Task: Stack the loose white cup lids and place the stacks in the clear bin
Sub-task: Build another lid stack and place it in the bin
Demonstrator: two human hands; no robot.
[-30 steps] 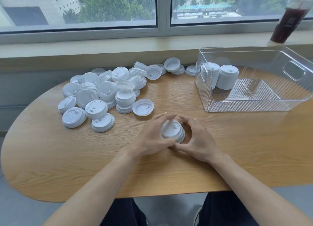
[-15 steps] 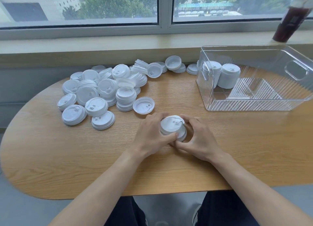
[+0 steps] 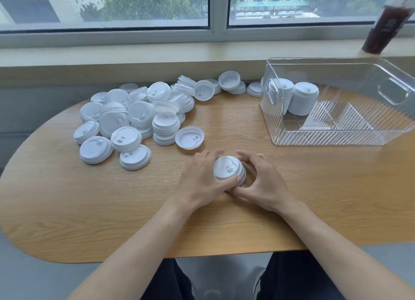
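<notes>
A short stack of white lids point(image 3: 228, 170) stands on the wooden table point(image 3: 89, 205) in front of me. My left hand point(image 3: 201, 183) curls round its left side, thumb against the front rim. My right hand point(image 3: 261, 183) curls round its right side, fingers at the back. A heap of loose white lids point(image 3: 139, 120) lies at the table's back left. The clear bin point(image 3: 332, 135) stands at the right with two tall lid stacks point(image 3: 302, 99) in its back left corner.
A dark iced drink in a plastic cup point(image 3: 386, 23) stands on the window sill behind the bin. A few lids point(image 3: 229, 82) lie along the wall between heap and bin. One upturned lid point(image 3: 189, 137) lies just behind my hands.
The stack has tilted upright between my hands and now stands straighter, its top face showing. Both hands closed in a little around it.
</notes>
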